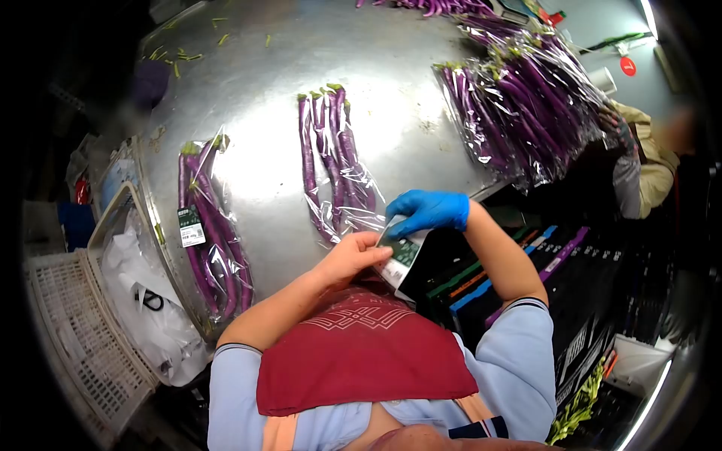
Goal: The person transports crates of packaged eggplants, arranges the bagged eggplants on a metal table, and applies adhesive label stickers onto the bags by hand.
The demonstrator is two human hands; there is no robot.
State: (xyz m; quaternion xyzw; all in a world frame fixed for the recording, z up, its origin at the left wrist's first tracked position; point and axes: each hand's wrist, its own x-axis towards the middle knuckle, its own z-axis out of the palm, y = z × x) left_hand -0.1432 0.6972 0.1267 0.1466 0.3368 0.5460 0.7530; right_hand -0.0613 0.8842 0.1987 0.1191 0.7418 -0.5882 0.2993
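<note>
My left hand is bare, its thumb and fingers pinching a stack of green-and-white labels in front of my apron. On the far edge of the same labels, my right hand, in a blue glove, is closed with bent fingers. Just beyond both hands lies a clear bag of long purple eggplants on the metal table. To the left is another bag of eggplants, which bears a green-and-white label.
Many bagged eggplants are piled at the right end of the table, where a co-worker's hand touches them. Plastic crates stand to my right. A white basket and a plastic bag are at left. Green scraps lie at the back.
</note>
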